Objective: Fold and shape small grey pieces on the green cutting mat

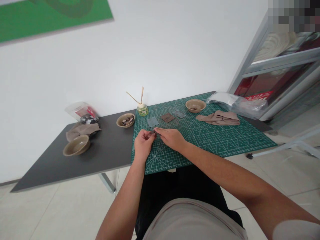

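Observation:
My left hand (144,144) and my right hand (170,138) meet above the green cutting mat (220,140), their fingertips pinching a small dark piece (153,132) that is too small to make out. Just beyond my fingers lie a grey translucent square (152,121), a brown square (167,117) and another grey piece (179,114). Farther right on the mat are a tan ceramic bowl (195,105) and a folded beige cloth (218,118). A small bowl of dark and pale fragments (125,120) stands left of the mat.
The dark grey table (112,146) also holds a glass jar with wooden sticks (142,110), a tan bowl (76,145), a beige cloth (82,130) and a clear bag of dark pieces (86,115). A plastic bag (235,104) lies at the mat's far corner, near a metal shelf (282,66).

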Motion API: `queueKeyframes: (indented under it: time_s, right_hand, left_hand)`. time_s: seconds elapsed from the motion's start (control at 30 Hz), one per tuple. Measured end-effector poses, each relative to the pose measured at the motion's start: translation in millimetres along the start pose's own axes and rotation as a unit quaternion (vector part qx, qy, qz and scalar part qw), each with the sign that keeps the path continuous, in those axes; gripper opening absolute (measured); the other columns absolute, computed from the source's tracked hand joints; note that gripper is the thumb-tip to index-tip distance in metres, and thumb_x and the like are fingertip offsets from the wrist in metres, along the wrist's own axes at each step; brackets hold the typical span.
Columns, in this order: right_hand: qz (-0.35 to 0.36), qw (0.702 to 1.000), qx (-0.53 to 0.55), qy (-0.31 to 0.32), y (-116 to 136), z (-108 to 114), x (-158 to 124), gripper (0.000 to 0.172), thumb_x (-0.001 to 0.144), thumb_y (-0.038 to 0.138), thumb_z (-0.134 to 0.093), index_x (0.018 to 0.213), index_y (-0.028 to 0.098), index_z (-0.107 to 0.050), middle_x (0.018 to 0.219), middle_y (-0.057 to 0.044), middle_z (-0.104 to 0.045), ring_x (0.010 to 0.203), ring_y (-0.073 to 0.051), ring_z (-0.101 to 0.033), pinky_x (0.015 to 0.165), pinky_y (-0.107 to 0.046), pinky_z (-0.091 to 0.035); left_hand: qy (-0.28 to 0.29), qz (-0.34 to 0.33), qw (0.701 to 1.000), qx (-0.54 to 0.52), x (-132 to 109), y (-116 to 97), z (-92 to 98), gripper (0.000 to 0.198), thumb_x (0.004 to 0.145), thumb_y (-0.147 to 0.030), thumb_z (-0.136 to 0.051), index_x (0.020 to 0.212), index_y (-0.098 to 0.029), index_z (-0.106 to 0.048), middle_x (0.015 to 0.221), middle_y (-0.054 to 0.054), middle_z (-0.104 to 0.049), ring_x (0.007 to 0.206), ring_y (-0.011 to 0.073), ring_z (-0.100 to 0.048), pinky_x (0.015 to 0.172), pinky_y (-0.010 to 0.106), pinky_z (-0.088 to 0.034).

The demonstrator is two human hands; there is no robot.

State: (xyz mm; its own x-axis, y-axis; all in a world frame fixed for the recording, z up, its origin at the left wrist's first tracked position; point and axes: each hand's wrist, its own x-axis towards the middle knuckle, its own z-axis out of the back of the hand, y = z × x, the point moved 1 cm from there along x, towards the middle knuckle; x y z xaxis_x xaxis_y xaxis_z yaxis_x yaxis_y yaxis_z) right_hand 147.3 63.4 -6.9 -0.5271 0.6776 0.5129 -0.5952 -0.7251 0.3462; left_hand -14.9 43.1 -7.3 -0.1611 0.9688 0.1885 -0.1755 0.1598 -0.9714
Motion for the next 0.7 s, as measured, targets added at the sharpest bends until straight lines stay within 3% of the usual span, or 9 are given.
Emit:
queueKeyframes:
  time_s: [0.2, 0.5, 0.7]
  right_hand:
    - [0.054, 0.998, 0.012, 0.006, 3.6, 2.0, -1.8, 0.047, 0.092, 0.008, -0.047, 0.136, 0.021, -0.059, 0.141, -0.005, -0.058, 0.123, -0.018, -0.062, 0.102, -0.034, -0.054]
    - [0.013, 0.999, 0.034, -0.024, -2.0, -2.1, -2.2, 0.049, 0.09, 0.008, -0.048, 0.136, 0.02, -0.059, 0.134, -0.004, -0.064, 0.119, -0.017, -0.064, 0.101, -0.031, -0.054]
    - [0.073, 0.997, 0.024, -0.015, 2.3, 2.5, -3.4, 0.047, 0.092, 0.01, -0.045, 0.136, 0.021, -0.058, 0.141, -0.005, -0.058, 0.122, -0.018, -0.063, 0.101, -0.033, -0.054]
  left_hand:
    - [-0.018, -0.035, 0.995, 0.092, -1.6, -4.9, 1.7, 0.015, 0.072, -0.025, -0.065, 0.066, -0.022, -0.052, 0.059, -0.005, -0.055, 0.056, 0.0113, -0.049, 0.058, 0.024, -0.04]
    - [-0.014, -0.026, 0.999, 0.019, -4.0, -2.1, -2.1, 0.021, 0.073, -0.033, -0.069, 0.072, -0.022, -0.051, 0.068, -0.003, -0.063, 0.062, 0.0127, -0.056, 0.062, 0.025, -0.044]
    - [-0.035, -0.062, 0.996, 0.061, -3.8, -1.1, 0.8, 0.018, 0.075, -0.025, -0.066, 0.066, -0.021, -0.05, 0.059, -0.006, -0.051, 0.055, 0.0093, -0.045, 0.055, 0.023, -0.037]
